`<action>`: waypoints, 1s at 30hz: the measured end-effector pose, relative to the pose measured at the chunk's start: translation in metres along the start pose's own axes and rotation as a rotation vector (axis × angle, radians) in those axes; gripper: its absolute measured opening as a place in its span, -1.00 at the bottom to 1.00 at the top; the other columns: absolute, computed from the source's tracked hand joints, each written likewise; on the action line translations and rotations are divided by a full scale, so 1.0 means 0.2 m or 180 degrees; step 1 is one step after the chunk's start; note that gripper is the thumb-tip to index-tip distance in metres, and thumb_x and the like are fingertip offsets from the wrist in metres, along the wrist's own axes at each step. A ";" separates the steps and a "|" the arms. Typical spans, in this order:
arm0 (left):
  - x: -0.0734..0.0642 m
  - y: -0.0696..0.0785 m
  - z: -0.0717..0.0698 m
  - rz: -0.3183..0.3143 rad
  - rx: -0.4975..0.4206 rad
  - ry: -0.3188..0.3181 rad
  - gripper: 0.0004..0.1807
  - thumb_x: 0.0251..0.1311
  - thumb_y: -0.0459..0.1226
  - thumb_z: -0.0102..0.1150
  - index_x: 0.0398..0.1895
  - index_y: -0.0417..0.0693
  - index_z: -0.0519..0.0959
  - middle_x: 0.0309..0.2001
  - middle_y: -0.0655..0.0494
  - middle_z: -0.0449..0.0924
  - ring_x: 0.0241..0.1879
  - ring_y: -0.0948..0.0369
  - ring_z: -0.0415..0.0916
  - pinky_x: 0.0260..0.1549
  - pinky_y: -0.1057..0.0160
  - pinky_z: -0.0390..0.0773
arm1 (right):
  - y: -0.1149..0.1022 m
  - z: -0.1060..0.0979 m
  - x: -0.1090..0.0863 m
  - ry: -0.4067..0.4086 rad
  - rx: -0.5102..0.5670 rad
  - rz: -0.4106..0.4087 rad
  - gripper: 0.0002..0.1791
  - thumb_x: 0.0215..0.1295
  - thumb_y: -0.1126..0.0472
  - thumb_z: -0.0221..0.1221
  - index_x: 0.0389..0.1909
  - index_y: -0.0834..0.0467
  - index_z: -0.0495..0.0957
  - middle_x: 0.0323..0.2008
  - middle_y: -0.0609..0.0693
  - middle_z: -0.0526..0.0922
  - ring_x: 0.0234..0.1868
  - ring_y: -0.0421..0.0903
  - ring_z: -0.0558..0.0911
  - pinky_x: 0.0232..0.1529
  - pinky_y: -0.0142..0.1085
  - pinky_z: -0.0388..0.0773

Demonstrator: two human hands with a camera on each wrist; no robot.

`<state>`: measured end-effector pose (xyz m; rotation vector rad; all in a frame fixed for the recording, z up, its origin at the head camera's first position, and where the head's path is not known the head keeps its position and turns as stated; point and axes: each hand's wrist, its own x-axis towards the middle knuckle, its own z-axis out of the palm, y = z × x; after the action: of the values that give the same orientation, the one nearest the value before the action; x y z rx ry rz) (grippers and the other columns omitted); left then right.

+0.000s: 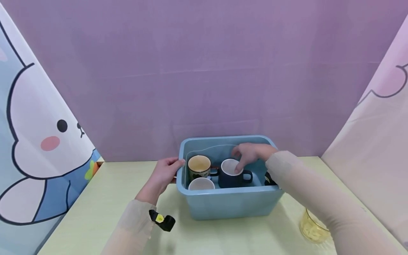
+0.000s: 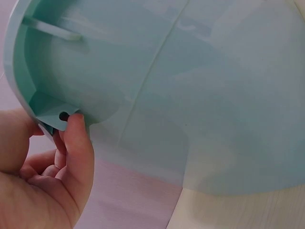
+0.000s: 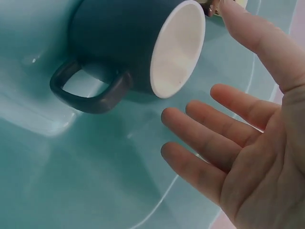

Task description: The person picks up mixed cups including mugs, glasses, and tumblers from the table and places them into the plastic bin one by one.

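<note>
A light blue plastic bin (image 1: 231, 204) stands on the table against the backdrop. My left hand (image 1: 162, 174) grips its left rim; in the left wrist view the fingers (image 2: 78, 143) curl under the lip. Inside the bin, a navy mug (image 1: 230, 180) with a white interior stands upright, its handle toward the right. Over it hovers my right hand (image 1: 251, 153), and the right wrist view shows those fingers (image 3: 205, 136) spread, with nothing held, beside the mug's mouth (image 3: 178, 50). A patterned mug (image 1: 199, 168) with a yellowish interior and a white cup (image 1: 201, 184) sit in the left part.
An amber glass (image 1: 313, 226) stands on the pale table (image 1: 229, 237) at the front right, partly covered by my right sleeve. A purple cloth (image 1: 207, 78) hangs behind the bin, with printed cloths at both sides.
</note>
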<state>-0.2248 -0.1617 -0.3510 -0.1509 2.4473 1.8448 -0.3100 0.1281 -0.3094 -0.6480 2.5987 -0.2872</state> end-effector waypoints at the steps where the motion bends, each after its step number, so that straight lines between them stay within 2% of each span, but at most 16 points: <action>1: 0.00 0.00 0.00 0.0010 0.0003 -0.0005 -0.58 0.34 -0.12 0.02 0.16 -0.14 0.50 -0.20 -0.10 0.58 -0.39 0.20 0.57 -0.35 0.21 0.67 | 0.00 -0.01 0.00 0.0012 0.0009 0.0004 -0.16 -0.01 -0.04 0.38 0.29 0.17 0.32 0.23 0.15 0.43 0.21 0.08 0.41 0.17 -0.03 0.44; 15: 0.01 -0.01 -0.01 -0.0035 0.0036 0.0024 -0.59 0.33 -0.10 0.01 0.14 -0.11 0.51 -0.21 -0.07 0.57 -0.39 0.16 0.58 -0.33 0.21 0.67 | 0.02 -0.07 -0.05 0.0079 0.0153 -0.0052 -0.21 0.11 -0.03 0.30 0.32 0.21 0.27 0.30 0.18 0.35 0.32 0.16 0.32 0.24 0.03 0.37; 30: 0.03 -0.02 -0.01 -0.0042 0.0041 0.0030 -0.59 0.33 -0.10 0.02 0.14 -0.10 0.52 -0.21 -0.06 0.58 -0.38 0.17 0.58 -0.34 0.21 0.67 | 0.05 -0.13 -0.09 0.0150 0.0203 -0.0123 -0.15 0.07 -0.10 0.31 0.32 0.22 0.27 0.30 0.22 0.34 0.31 0.16 0.32 0.22 0.04 0.39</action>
<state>-0.2306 -0.1655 -0.3542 -0.1751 2.4579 1.8268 -0.3116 0.1476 -0.2823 -0.6770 2.6122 -0.4005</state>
